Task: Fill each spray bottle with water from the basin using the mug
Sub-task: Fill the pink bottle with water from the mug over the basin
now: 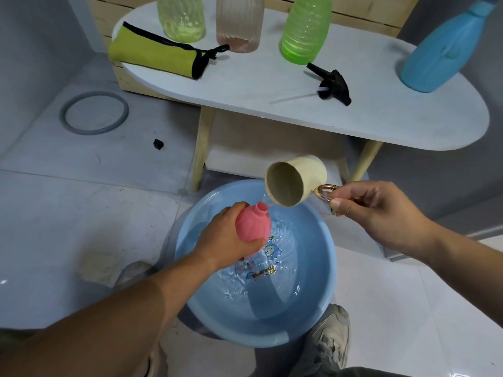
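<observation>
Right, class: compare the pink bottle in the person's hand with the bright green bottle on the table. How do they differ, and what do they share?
The pink bottle is opaque; the green bottle is see-through. The pink bottle is gripped by the left hand and tilted over the basin; the green bottle stands upright on the white table. The pink bottle sits under the tipped mug; the green bottle is untouched. Both have open necks, with no spray head fitted.

Bottles (307, 28) and a spray head (333, 84) stand on the table (272, 110) behind the basin (324, 281).
</observation>
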